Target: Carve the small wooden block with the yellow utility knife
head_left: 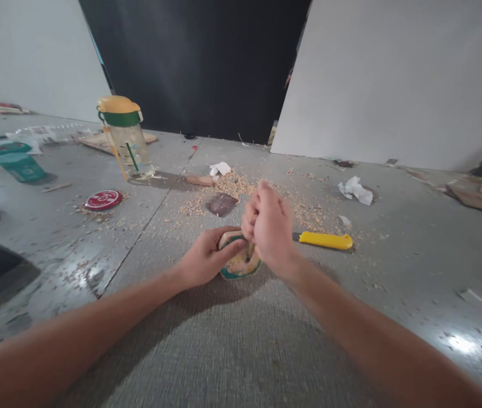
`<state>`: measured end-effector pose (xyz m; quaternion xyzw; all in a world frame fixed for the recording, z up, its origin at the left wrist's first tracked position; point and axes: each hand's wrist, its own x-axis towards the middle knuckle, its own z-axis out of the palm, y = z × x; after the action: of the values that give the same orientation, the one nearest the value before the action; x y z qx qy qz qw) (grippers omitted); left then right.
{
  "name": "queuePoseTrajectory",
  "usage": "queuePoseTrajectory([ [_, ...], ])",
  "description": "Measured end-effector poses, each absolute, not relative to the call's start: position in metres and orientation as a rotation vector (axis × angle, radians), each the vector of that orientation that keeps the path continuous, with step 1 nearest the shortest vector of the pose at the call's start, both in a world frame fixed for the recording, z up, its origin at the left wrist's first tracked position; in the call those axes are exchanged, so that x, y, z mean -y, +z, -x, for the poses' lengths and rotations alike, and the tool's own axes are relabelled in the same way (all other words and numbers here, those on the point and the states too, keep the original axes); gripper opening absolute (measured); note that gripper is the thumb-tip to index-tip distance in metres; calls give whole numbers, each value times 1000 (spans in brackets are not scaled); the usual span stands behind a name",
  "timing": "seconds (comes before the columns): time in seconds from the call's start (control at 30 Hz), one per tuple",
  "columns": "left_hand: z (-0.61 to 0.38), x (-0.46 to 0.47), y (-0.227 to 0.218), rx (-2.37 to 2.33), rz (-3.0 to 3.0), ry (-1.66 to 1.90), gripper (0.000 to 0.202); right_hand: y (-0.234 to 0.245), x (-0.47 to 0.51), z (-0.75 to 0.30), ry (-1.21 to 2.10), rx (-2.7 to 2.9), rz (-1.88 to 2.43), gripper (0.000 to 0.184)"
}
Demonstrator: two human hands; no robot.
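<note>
A roundish wooden piece (238,267) with a teal, faceted rim and a pale hollow middle rests on the grey surface. My left hand (202,255) grips its left side, thumb lying over the top. Above its right side, my right hand (267,224) is closed in a fist. A narrow shape shows under that fist at the hollow, but what the fingers hold is hidden. Just right of the fist lies a yellow-handled utility knife (326,240). Beyond my hands is a dark brown flat scrap (222,204).
Wood shavings (241,186) spread around crumpled tissue (219,168) and a short wooden stick (199,180). A drink bottle (128,144) stands at back left, near a red round lid (103,199) and a teal container (20,164). More tissue (355,190) lies right. White and black panels rise behind.
</note>
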<state>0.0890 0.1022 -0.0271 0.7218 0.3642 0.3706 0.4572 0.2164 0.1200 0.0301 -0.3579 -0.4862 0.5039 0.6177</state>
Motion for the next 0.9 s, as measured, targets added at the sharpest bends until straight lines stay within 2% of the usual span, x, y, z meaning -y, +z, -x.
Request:
queuePoseTrajectory([
  [0.47,-90,-102,-26,-881,-1795,916,39,25,-116,-217,1121,1141,828,44],
  [0.7,-90,-100,-26,-891,-1793,925,37,37,-115,-219,1162,1067,780,40],
  [0.9,-90,-101,-25,-881,-1774,906,36,24,-112,-215,1109,1167,814,43],
])
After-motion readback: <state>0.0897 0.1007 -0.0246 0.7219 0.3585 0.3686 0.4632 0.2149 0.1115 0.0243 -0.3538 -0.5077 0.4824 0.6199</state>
